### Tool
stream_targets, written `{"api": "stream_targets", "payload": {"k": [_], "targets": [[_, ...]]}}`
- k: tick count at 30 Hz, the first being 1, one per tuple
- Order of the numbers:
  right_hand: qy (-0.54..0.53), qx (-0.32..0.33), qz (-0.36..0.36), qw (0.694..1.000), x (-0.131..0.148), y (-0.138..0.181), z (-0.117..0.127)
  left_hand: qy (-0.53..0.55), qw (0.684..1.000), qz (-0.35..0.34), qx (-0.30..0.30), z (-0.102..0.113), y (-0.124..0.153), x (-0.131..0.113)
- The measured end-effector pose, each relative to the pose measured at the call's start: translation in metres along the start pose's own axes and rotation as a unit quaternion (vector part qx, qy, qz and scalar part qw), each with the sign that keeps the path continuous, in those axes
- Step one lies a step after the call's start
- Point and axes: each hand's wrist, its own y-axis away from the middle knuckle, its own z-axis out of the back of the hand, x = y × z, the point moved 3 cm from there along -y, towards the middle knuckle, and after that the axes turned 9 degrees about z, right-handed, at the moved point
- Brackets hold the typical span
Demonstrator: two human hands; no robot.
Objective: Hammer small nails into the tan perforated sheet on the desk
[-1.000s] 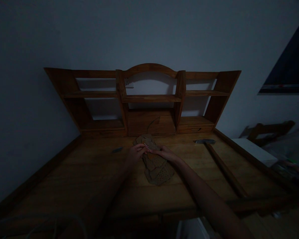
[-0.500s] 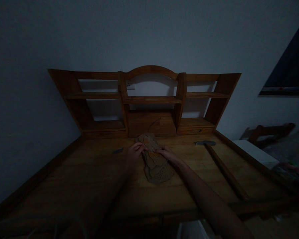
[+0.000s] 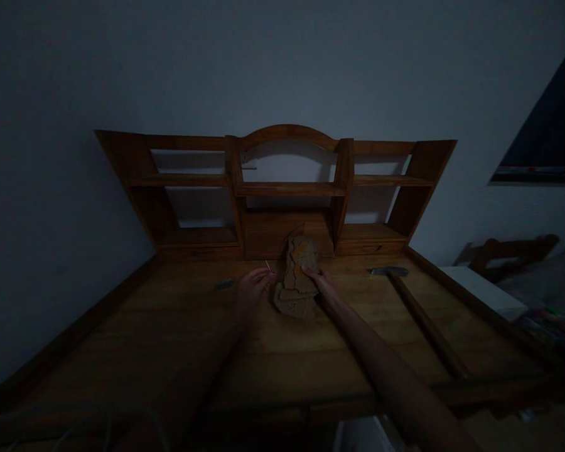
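Note:
The scene is dim. A brown perforated piece of material with orange patches [image 3: 299, 276] is lifted at its far end on the wooden desk [image 3: 273, 351]. My right hand [image 3: 319, 284] grips its right edge with closed fingers. My left hand [image 3: 254, 285] is just left of the piece, fingers pinched on a thin pale needle [image 3: 268, 266] that sticks up from the fingertips.
A hammer [image 3: 417, 314] lies on the right of the desk, head toward the back. A small dark flat object [image 3: 223, 284] lies to the left of my left hand. A wooden shelf unit [image 3: 287, 188] stands along the back. A chair [image 3: 508, 248] is at the right.
My right hand has raised the far end of the piece, which lay flat before. My left hand has drawn the needle away from the piece to the left.

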Motion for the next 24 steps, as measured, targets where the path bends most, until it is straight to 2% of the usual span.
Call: {"api": "stream_targets", "payload": {"k": [11,19,24], "targets": [[0.019,-0.024,0.028,0.999,0.0,-0.0029,0.0043,-0.049,0.999,0.012,-0.022,-0.0022,0.0068,-0.0076],[0.034,0.038,0.019,0.999,-0.0007,0.0014,-0.0005,-0.05,0.999,-0.003,-0.006,0.0006,0.0021,-0.0005],[0.054,0.045,0.019,0.997,-0.0028,0.0019,-0.0022,-0.052,0.999,-0.012,0.004,0.0011,0.0028,-0.0037]]}}
